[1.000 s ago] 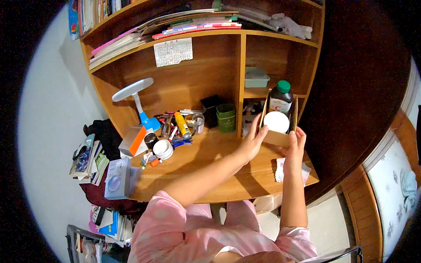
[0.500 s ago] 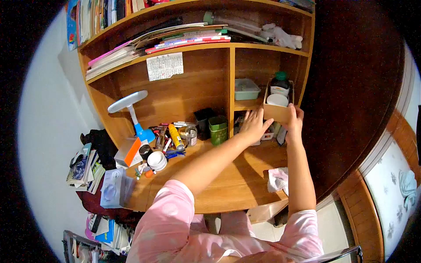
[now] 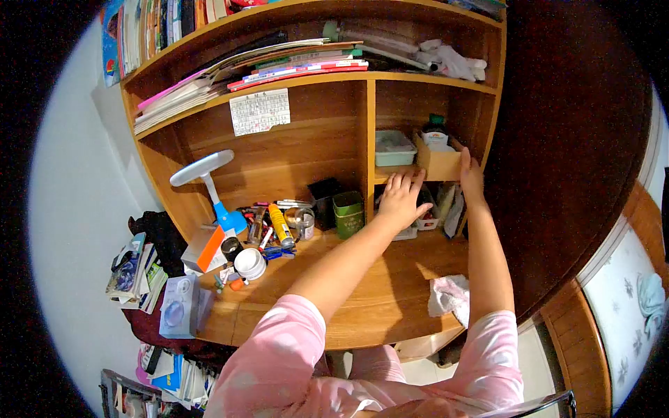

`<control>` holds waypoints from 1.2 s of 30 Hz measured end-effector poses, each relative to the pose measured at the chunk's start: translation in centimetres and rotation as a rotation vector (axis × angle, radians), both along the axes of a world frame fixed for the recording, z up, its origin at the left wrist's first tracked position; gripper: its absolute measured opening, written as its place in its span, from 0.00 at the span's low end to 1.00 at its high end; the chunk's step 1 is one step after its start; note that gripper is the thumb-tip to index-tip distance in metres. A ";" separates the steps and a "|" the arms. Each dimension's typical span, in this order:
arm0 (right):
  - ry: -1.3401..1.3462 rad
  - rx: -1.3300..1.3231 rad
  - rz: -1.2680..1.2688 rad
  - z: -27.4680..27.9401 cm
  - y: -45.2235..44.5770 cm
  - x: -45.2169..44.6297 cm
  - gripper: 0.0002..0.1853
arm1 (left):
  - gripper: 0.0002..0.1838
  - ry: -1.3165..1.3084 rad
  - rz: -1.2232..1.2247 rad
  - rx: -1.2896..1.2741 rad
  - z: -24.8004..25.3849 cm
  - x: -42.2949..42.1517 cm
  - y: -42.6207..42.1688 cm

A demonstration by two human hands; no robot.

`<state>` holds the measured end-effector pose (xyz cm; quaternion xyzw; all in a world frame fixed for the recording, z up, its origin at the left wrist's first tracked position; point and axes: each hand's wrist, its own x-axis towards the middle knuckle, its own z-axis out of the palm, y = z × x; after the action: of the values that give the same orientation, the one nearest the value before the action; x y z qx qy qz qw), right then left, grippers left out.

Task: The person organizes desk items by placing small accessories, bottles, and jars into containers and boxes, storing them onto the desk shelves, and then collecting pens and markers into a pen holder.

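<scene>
A brown cardboard box (image 3: 439, 165) stands on the middle shelf of the right compartment, with a dark green-capped bottle (image 3: 435, 129) and a white round container in it. My right hand (image 3: 472, 182) is at the box's right front corner, its fingers against that side and partly hidden. My left hand (image 3: 402, 200) has its fingers spread, the fingertips by the shelf edge near the box's lower left corner. Beside the box sits a pale green plastic container (image 3: 394, 148). Below the shelf, partly behind my left hand, is a white basket (image 3: 427, 223).
On the desk (image 3: 341, 296) stand a green tin (image 3: 348, 214), a yellow bottle (image 3: 281, 226), a white jar (image 3: 249, 263) and a blue-based lamp (image 3: 228, 219). A pink-and-white cloth (image 3: 449, 296) lies at the right edge. Papers and books (image 3: 300, 66) fill the shelf above.
The box has moved back, deeper onto the shelf, and sits lower against it. My left hand has come away from the box's front, while my right hand stays at its right side.
</scene>
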<state>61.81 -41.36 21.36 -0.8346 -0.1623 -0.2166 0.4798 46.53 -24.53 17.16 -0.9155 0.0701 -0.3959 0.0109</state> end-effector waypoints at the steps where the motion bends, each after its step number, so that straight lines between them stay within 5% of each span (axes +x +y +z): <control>1: 0.017 -0.015 -0.017 -0.1 0.1 0.9 0.46 | 0.45 -0.002 0.008 -0.001 -0.2 0.2 0.0; 8: -0.299 0.059 -0.101 -0.6 0.6 -5.5 0.21 | 0.45 -0.043 0.001 -0.056 -0.4 0.1 -0.1; 11: -0.564 -0.194 -0.124 -3.0 1.5 -7.7 0.21 | 0.46 -0.074 0.009 -0.054 -0.7 0.5 -0.1; 16: -0.586 -0.282 -0.057 -4.0 2.6 -8.0 0.27 | 0.46 -0.065 0.026 -0.037 -0.8 0.6 -0.1; 36: -0.206 -0.582 -0.030 -3.1 5.7 -6.3 0.35 | 0.41 0.043 0.033 -0.021 -0.5 -0.5 0.2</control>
<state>55.48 -35.63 18.29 -0.9130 -0.2527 -0.2514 0.1985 46.06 -24.33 16.61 -0.9249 0.0512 -0.3767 0.0064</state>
